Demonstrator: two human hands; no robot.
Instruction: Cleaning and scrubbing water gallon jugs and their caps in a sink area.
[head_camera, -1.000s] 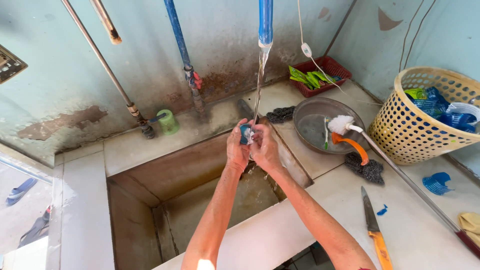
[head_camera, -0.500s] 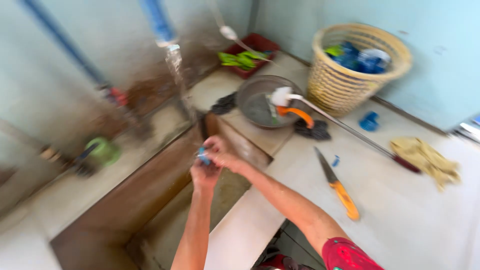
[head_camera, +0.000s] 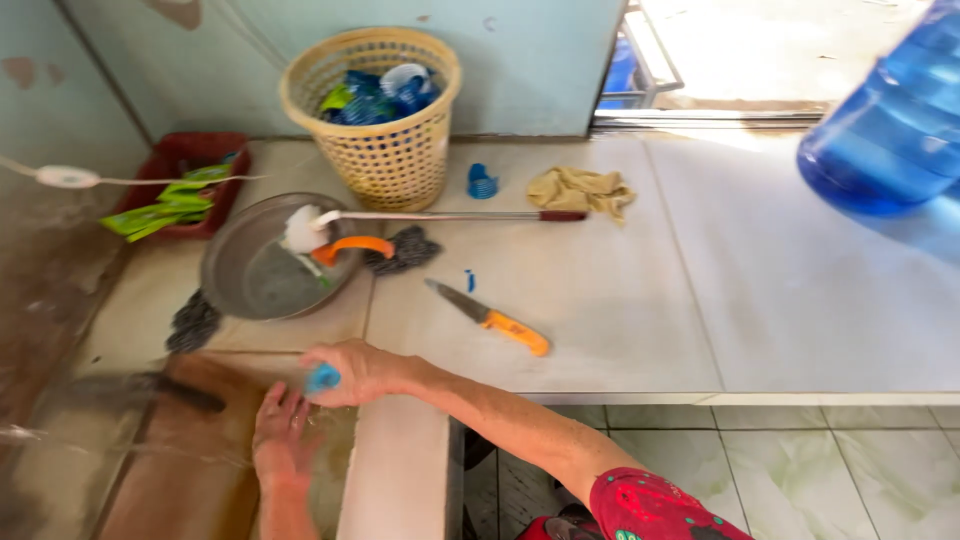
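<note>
A small blue object (head_camera: 323, 378) is gripped in the closed fingers of the right hand (head_camera: 362, 372), which is held over the edge of the sink (head_camera: 190, 470); what the object is cannot be told. The left hand (head_camera: 283, 438) is spread open just below it, palm up, fingers apart, nothing held. Just beyond the hands a round metal pan (head_camera: 258, 268) is set on the tiled counter (head_camera: 620, 300); an orange-handled brush (head_camera: 345, 246) is laid across its rim, with dark scouring pads (head_camera: 400, 250) beside it. A knife with an orange handle (head_camera: 490, 318) is seen near the right forearm. Farther back a woven basket (head_camera: 385, 120) is stood against the wall, a long-handled brush (head_camera: 440, 215) and a crumpled rag (head_camera: 580, 190) near it; a red tray (head_camera: 180, 170) is placed at the left; a large blue water bottle (head_camera: 890, 120) is seen at the far right.
</note>
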